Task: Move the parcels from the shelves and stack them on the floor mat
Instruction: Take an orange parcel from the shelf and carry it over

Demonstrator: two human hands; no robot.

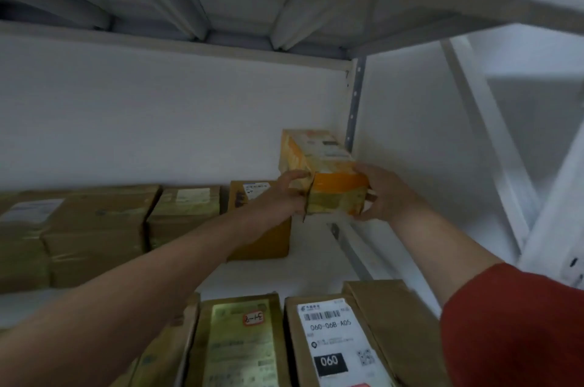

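Two hands, one box: the left hand (284,195) and the right hand (387,194) clasp the near end of an orange parcel (319,156) from opposite sides. Their fingers curl round its taped edges, a two-sided grip closed firmly on the cardboard.

From that grip the parcel lies straight ahead. Its long axis runs away from the person into the back right corner of the shelf (309,273), and its far end sits close to the wall (158,118) and the grey upright post (354,108). Both hands meet the box at the same depth, so neither is nearer, though the left arm reaches in across more of the shelf. The near end appears raised off the shelf board; whether the far end is resting on anything cannot be told.

A brown parcel (265,241) stands just to the left, close under the left wrist. A front row of labelled parcels (331,342) lies between the person and the box.

The way out looks like a straight draw back along that axis, over the front row and under the upper shelf (221,42). The floor mat is not in view.
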